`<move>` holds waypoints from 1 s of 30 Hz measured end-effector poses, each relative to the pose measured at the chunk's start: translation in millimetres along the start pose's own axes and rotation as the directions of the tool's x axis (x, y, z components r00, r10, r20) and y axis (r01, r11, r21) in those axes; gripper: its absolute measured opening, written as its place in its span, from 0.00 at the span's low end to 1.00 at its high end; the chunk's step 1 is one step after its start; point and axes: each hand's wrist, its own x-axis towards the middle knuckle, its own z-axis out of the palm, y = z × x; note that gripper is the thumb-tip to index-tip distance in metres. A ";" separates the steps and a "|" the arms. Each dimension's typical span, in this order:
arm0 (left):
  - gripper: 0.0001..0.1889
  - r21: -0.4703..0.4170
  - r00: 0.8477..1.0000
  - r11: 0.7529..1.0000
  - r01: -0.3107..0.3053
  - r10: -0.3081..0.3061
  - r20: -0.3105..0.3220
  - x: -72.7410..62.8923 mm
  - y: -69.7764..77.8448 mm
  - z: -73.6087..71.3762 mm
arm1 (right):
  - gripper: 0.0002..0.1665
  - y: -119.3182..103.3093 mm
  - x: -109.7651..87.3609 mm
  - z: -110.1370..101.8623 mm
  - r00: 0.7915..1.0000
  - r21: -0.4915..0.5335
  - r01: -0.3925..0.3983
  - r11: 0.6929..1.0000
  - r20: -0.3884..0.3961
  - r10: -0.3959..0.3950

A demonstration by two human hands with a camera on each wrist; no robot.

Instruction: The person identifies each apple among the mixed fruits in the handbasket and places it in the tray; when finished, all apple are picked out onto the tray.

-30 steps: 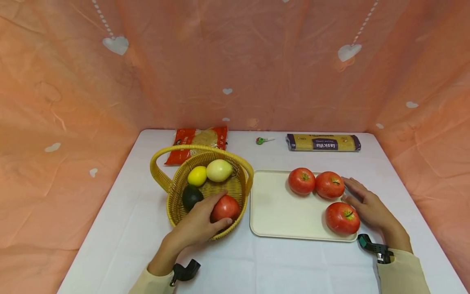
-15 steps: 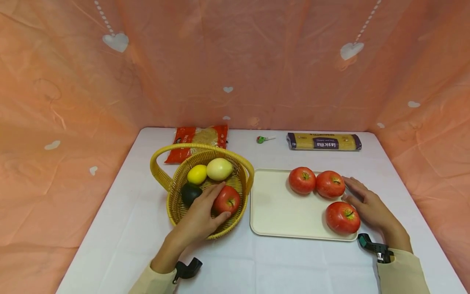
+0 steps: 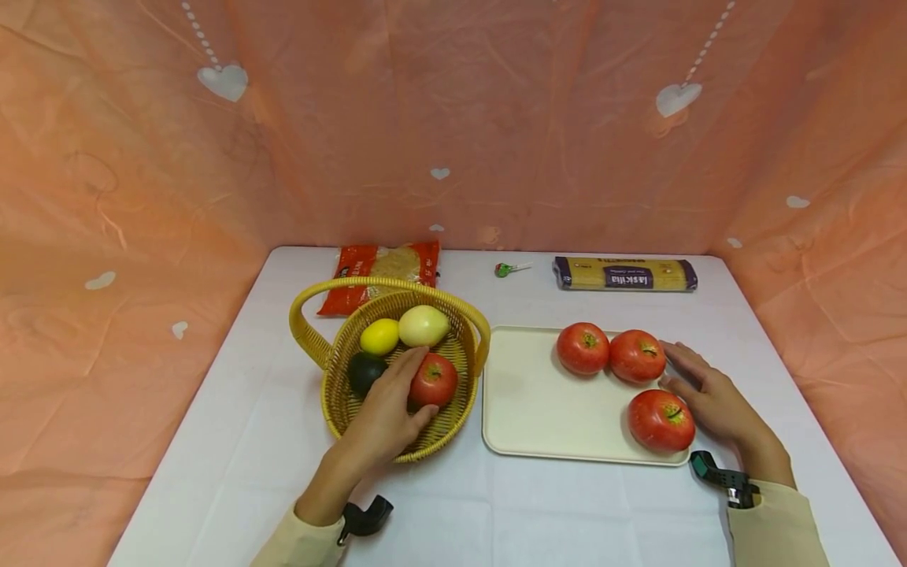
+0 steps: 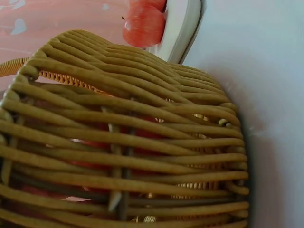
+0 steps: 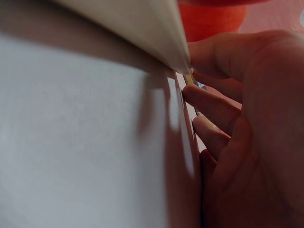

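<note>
In the head view, my left hand (image 3: 383, 417) reaches over the near rim of the yellow wicker basket (image 3: 327, 394) and holds a red apple (image 3: 434, 379) between fingers and thumb. Beside it in the basket lie a dark green avocado-like fruit (image 3: 364, 372), a lemon (image 3: 380, 336) and a pale yellow-green fruit (image 3: 423, 326). The basket's wall (image 4: 123, 142) covers most of the left wrist view, hiding that hand. My right hand (image 3: 719, 402) rests at the right edge of the cream tray (image 3: 538, 417), fingers extended. Near it on the tray sits a red apple (image 3: 661, 420).
Two more apples, one (image 3: 583, 348) touching the other (image 3: 637, 357), lie toward the tray's back. Behind stand a red food packet (image 3: 347, 302), a lollipop (image 3: 503, 270) and a yellow spaghetti pack (image 3: 623, 274). The basket's handle (image 3: 383, 283) arches over its far side.
Within the basket, my left hand and the apple have shifted away from the near rim, and the apple's stem has turned upward. The avocado-like fruit moved slightly back. My right hand stays put.
</note>
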 end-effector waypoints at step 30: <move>0.44 -0.323 0.966 0.929 -0.180 0.105 -0.236 -12.0 0.4 -12.8 | 0.41 -0.5 -0.1 0.5 1.000 0.013 0.018 1.000 -0.006 -0.018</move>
